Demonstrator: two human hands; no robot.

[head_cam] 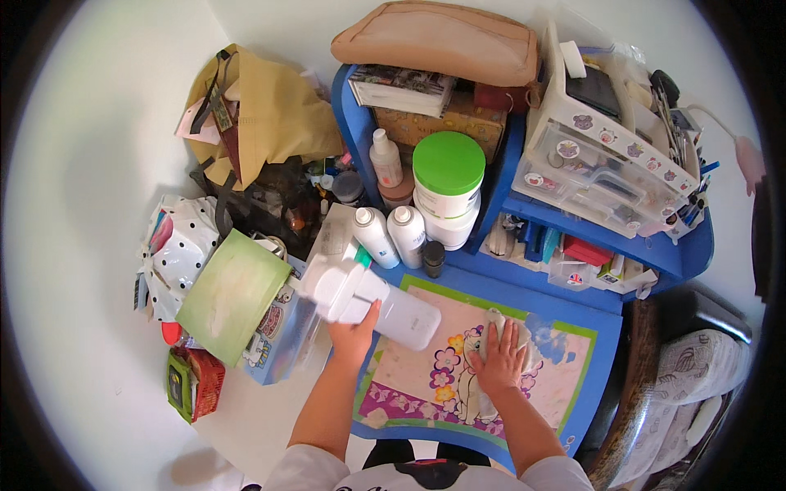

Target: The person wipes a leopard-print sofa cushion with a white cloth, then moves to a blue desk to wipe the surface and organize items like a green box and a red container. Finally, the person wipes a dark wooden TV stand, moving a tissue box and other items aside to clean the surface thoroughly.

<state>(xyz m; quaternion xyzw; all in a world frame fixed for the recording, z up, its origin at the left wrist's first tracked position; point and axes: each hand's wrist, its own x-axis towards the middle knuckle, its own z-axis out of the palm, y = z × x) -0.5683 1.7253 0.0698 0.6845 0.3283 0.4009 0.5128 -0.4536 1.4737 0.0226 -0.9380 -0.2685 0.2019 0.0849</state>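
Observation:
My left hand [357, 331] grips a white plastic container [408, 319] with a translucent body and a blurred white top. It is tilted above the left part of the desk. My right hand [500, 362] presses a whitish cloth [525, 344] against the desktop, fingers spread over it. Under the cloth lies a worn desk picture [411, 368] of a white cartoon cat and flowers, framed in green. Part of the cat is hidden by my right hand and forearm. The desk [595, 344] is blue.
Two white spray cans [376, 236], a small dark jar [433, 258] and a green-lidded tub [448, 162] stand at the back. Clear drawers [602, 166] sit on the right shelf. Left are a green board [236, 301] and bags [282, 129]; a chair [700, 368] is at right.

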